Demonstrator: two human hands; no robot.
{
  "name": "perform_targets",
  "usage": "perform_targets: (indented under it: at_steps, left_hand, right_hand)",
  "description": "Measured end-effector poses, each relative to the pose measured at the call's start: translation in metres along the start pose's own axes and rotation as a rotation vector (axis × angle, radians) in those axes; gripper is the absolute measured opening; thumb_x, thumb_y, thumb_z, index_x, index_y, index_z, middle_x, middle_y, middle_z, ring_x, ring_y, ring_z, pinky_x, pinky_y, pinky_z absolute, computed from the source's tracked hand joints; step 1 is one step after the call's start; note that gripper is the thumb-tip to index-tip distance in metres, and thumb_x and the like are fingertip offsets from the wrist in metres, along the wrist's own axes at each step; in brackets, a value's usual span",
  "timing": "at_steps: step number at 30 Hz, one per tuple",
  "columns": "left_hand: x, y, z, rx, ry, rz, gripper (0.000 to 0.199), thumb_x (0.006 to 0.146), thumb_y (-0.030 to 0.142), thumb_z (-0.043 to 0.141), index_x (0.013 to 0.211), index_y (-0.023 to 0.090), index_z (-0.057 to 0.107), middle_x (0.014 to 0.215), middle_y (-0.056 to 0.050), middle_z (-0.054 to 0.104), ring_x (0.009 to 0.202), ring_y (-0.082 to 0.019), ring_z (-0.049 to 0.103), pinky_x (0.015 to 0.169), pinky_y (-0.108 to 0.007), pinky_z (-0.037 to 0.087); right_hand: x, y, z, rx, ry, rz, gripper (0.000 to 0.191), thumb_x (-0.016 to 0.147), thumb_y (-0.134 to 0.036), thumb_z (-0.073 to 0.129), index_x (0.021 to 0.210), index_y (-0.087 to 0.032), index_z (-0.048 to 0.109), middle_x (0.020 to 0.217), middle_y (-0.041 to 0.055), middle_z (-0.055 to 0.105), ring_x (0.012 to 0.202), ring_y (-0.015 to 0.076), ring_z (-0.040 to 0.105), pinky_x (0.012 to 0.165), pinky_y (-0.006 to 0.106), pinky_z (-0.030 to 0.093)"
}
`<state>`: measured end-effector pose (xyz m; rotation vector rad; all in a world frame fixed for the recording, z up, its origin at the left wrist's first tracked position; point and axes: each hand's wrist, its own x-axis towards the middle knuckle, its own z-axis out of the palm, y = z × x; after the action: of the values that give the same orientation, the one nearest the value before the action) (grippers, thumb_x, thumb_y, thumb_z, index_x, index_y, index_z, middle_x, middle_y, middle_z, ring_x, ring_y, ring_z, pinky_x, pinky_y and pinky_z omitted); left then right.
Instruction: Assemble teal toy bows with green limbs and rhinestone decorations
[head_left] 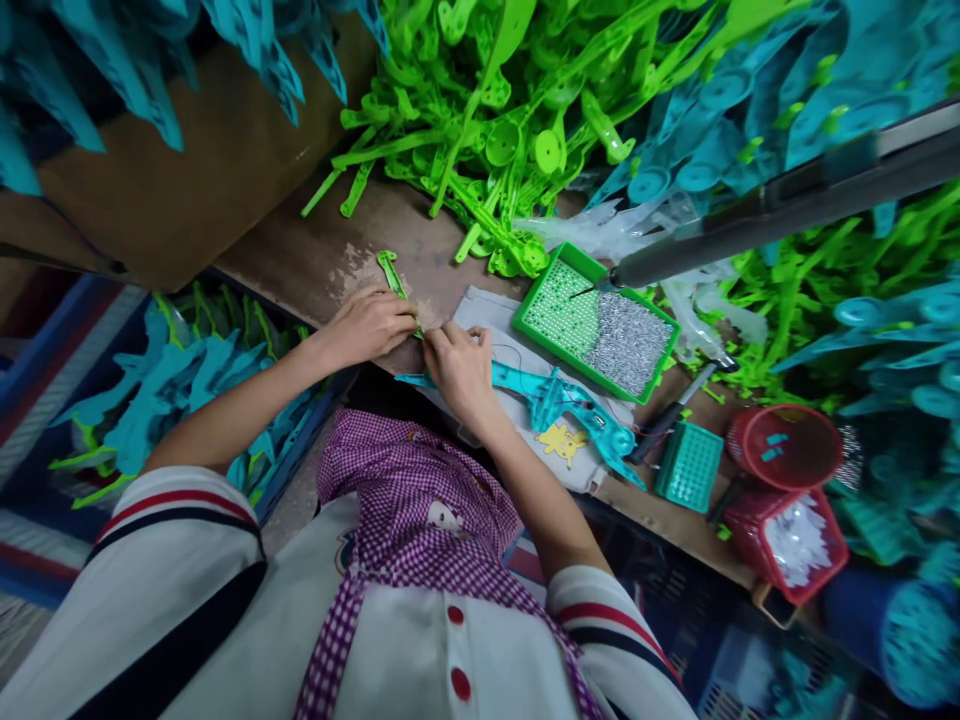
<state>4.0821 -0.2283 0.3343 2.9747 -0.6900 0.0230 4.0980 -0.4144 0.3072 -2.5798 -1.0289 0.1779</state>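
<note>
My left hand (377, 322) is closed round a narrow lime-green plastic piece (390, 270), whose far end sticks out past the fingers. Close beside it, my right hand (463, 368) has its fingers bent and pressed together by the piece's near end; what they pinch is hidden. Under and to the right of that hand lies a long blue plastic toy-like part (559, 400) with thin red and dark wires. It rests on a grey cloth (480, 305) with a yellow cartoon figure (562, 443).
A green tray (551, 345) holds many small silvery screws. A powered screwdriver (675, 250) hangs over it. Rightward are a hammer (686, 395), a teal basket (690, 465) and red containers (787, 445). Lime-green parts (510, 130) pile up behind; blue parts (180, 385) fill a crate at left.
</note>
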Motion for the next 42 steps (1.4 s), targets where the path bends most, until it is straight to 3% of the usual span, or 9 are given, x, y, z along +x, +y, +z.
perform_targets:
  at_steps: [5,9,15,25,29,34,38,42]
  left_hand:
    - [0.004,0.008,0.005,-0.032,0.077,-0.098,0.025,0.093,0.03,0.054,0.085,0.021,0.076,0.1,-0.006,0.075,0.095,-0.021,0.066,0.098,-0.044,0.042]
    - [0.007,0.012,0.01,-0.054,0.103,-0.169,0.023,0.092,0.031,0.058,0.08,0.02,0.074,0.096,-0.005,0.073,0.092,-0.022,0.065,0.103,-0.049,0.036]
    - [0.008,0.011,0.008,-0.053,0.085,-0.156,0.02,0.092,0.031,0.058,0.081,0.019,0.071,0.094,-0.005,0.071,0.094,-0.023,0.062,0.101,-0.051,0.033]
    - [0.011,0.009,0.007,-0.059,0.017,-0.159,0.018,0.092,0.032,0.059,0.085,0.019,0.068,0.095,-0.007,0.067,0.102,-0.027,0.056,0.099,-0.05,0.034]
    - [0.01,0.009,0.006,-0.053,0.003,-0.151,0.018,0.093,0.032,0.057,0.086,0.018,0.067,0.096,-0.009,0.066,0.104,-0.028,0.056,0.099,-0.051,0.035]
    - [0.011,0.012,0.006,-0.039,0.001,-0.09,0.018,0.094,0.024,0.051,0.102,0.022,0.067,0.113,-0.011,0.063,0.114,-0.029,0.052,0.102,-0.055,0.034]
    - [0.014,0.013,0.007,-0.076,-0.052,0.021,0.036,0.089,0.008,0.045,0.109,0.027,0.068,0.139,-0.01,0.05,0.133,-0.03,0.04,0.109,-0.06,0.027]
    - [0.018,0.011,0.006,-0.131,-0.105,0.084,0.048,0.082,0.001,0.046,0.113,0.032,0.067,0.146,-0.006,0.045,0.142,-0.029,0.031,0.114,-0.061,0.019]
  right_hand:
    - [-0.02,0.009,0.005,-0.073,-0.028,-0.135,0.031,0.099,-0.016,0.038,0.117,-0.015,0.063,0.102,0.0133,0.065,0.091,0.0223,0.057,0.084,0.035,0.033]
    - [-0.025,0.016,0.005,-0.006,-0.049,-0.137,0.036,0.099,-0.015,0.035,0.125,-0.016,0.06,0.108,0.0135,0.062,0.085,0.0205,0.056,0.075,0.032,0.038]
    - [-0.022,0.025,0.001,0.14,-0.029,-0.056,0.037,0.097,-0.013,0.035,0.121,-0.018,0.061,0.111,0.0116,0.058,0.084,0.0187,0.057,0.067,0.028,0.041]
    - [-0.019,0.042,-0.005,-0.034,-0.099,-0.159,0.038,0.096,-0.011,0.031,0.12,-0.02,0.059,0.111,0.0112,0.059,0.088,0.0195,0.057,0.065,0.028,0.036]
    - [-0.03,0.048,-0.007,-0.095,-0.133,-0.18,0.046,0.095,-0.009,0.029,0.133,-0.021,0.053,0.112,0.0115,0.06,0.088,0.0193,0.058,0.066,0.028,0.037]
    - [-0.04,0.05,0.002,-0.122,-0.164,-0.068,0.051,0.094,-0.007,0.028,0.138,-0.023,0.049,0.12,0.0118,0.059,0.091,0.0186,0.061,0.061,0.027,0.037]
    - [-0.044,0.05,0.004,-0.117,-0.141,-0.011,0.047,0.096,-0.009,0.03,0.135,-0.024,0.052,0.123,0.0113,0.058,0.087,0.0172,0.061,0.057,0.026,0.035]
    - [-0.051,0.053,0.0,-0.064,-0.115,0.035,0.044,0.099,-0.015,0.031,0.134,-0.024,0.055,0.123,0.01,0.06,0.084,0.0166,0.062,0.055,0.026,0.033]
